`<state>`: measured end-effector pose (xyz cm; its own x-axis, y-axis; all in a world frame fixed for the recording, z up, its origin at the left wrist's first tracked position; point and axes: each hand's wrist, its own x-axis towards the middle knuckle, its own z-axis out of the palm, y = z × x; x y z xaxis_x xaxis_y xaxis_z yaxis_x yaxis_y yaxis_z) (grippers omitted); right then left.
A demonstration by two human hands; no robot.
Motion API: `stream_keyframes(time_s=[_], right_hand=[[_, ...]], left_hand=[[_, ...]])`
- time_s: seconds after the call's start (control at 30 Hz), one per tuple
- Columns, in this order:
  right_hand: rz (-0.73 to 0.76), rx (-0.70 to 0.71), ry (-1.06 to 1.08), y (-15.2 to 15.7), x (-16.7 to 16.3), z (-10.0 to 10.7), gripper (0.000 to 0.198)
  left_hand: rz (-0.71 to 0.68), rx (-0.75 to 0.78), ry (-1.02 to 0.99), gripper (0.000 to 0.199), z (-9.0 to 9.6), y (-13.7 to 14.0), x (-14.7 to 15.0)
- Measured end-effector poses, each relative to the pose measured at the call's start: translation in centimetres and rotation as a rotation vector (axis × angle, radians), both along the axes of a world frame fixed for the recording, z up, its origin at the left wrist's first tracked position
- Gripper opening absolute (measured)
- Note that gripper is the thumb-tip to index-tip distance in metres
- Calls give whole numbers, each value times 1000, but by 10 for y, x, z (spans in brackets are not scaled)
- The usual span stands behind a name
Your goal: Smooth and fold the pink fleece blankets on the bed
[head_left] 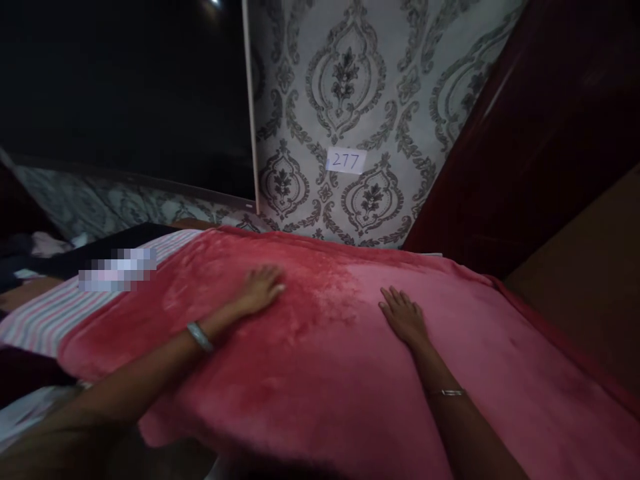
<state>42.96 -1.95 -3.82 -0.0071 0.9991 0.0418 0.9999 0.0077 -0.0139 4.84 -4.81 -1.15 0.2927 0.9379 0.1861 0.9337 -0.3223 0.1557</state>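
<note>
A plush pink and red blanket (320,360) is spread over a raised surface in front of me, its near edge hanging down. My left hand (259,288) rests palm down on the darker red part, open and slightly blurred. On the paler pink part lies my right hand (403,317), also open, fingers stretched toward the wall. Neither hand holds anything. A band circles my left wrist and a thin bracelet my right. Striped cloth (50,320) shows beside the blanket's left edge.
A large dark screen (125,100) stands at the upper left. Patterned wallpaper (345,113) covers the wall behind, with a paper label (346,161) reading 277. A glossy dark red panel (500,133) slants at the right. A pixelated item (117,270) lies on the striped cloth.
</note>
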Motion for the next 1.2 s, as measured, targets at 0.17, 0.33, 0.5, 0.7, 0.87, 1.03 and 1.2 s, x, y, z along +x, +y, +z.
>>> stream_keyframes(time_s=[0.17, 0.33, 0.5, 0.7, 0.87, 1.03, 1.2], right_hand=[[2, 17, -4, -1, 0, -2, 58], [2, 7, -1, -2, 0, 0, 58], [6, 6, 14, -1, -2, 0, 57], [-4, -8, 79, -7, -6, 14, 56], [-81, -2, 157, -6, -34, 40, 57], [302, 79, 243, -19, -154, 58, 61], [585, 78, 419, -43, -268, 51, 59]], left_hand=[[-177, -283, -9, 75, 7, -55, 25], [209, -242, -10, 71, 23, -53, -34], [503, -214, 20, 68, 32, -31, -103], [538, -187, 53, 68, 19, -23, -110], [517, -182, 64, 71, 16, -18, -115], [504, -193, 61, 70, 20, -18, -116], [503, -199, 128, 67, 19, -19, -118]])
